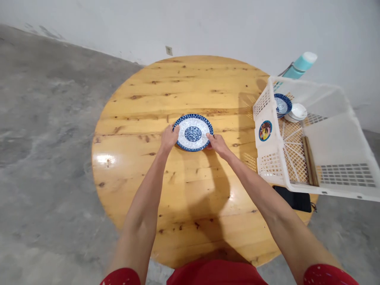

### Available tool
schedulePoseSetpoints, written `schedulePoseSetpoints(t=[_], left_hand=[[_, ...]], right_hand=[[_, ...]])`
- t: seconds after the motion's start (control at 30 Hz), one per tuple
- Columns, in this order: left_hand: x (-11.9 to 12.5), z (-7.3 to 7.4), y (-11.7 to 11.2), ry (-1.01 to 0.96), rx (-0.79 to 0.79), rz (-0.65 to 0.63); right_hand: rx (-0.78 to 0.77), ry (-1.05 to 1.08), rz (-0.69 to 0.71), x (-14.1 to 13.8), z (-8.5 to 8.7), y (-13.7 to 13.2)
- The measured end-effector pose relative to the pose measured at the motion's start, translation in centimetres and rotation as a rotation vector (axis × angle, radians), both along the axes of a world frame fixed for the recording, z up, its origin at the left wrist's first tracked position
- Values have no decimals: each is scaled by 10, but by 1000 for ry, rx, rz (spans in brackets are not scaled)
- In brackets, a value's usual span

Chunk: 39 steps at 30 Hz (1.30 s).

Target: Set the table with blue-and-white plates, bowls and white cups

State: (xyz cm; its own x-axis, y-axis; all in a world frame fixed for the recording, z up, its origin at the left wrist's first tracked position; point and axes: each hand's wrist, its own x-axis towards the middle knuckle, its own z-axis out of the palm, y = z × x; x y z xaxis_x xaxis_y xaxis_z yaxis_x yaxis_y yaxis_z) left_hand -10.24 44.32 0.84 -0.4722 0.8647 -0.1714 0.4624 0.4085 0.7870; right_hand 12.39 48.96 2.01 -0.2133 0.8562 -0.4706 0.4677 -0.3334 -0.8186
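Observation:
A round plate [192,133] with a dark blue patterned rim and blue centre is near the middle of the wooden table. My left hand [170,137] grips its left edge, the thumb over the rim and the other fingers hidden underneath. On the lower right edge my right hand [217,143] holds it the same way, thumb on top. Whether the plate rests on the tabletop or is slightly raised, I cannot tell.
The round wooden table [142,158] stands by a white wall. At its right is a white plastic basket [285,166] holding blue-patterned bowls [282,105], white bowls [297,112] and wooden chopsticks [310,161]. A black phone [293,198] and a turquoise bottle [300,65] are beside the basket.

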Motion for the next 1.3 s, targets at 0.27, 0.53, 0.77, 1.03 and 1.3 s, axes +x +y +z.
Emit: schedulePoseSetpoints(t=[0.27,0.53,0.77,1.03,1.3], left_hand=[[14,-9,-91,19,212,264],[18,-20,-165,-10,420,400],[11,-2,-301,129,395,620],[68,-7,-499,159,92,819],[150,5,-569,-26,87,660]], right_hand=[[249,-6,-109,111,5,-131],[177,-90,-315,183,-5,-322],[191,-19,-247,193,1,-339],[136,64,-353,255,-14,-412],[-8,54,-520,326,-43,-551]])
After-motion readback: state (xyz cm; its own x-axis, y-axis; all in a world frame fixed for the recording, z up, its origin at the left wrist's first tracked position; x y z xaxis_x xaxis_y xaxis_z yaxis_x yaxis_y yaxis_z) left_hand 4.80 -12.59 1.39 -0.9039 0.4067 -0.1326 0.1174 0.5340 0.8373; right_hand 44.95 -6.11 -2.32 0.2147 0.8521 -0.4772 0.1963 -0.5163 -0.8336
